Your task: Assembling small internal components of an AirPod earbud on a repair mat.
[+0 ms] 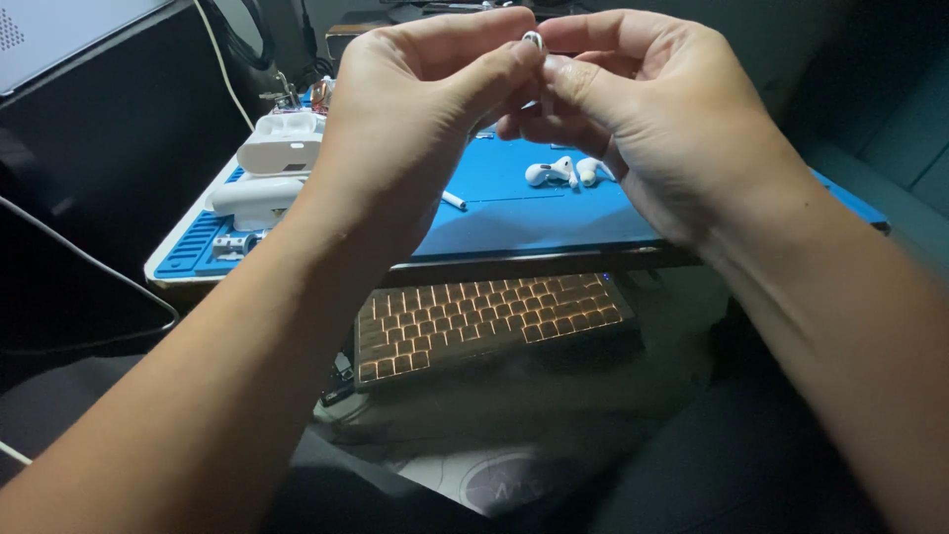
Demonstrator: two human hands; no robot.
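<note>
My left hand (415, 109) and my right hand (643, 109) are raised together above a blue work mat (514, 218). Between their fingertips they pinch a small white earbud part (534, 40), of which only the rounded top shows. Below the hands, two white earbuds (565, 172) lie on the mat. A small white stick-like piece (453, 201) rests on the mat near my left wrist. An open white earbud charging case (277, 148) stands at the mat's left side.
A backlit keyboard (484, 321) with orange-lit keys sits under the mat's front edge. A dark monitor (89, 119) and cables (227, 69) are at the left. Small metal parts (232, 244) lie in the mat's left tray slots.
</note>
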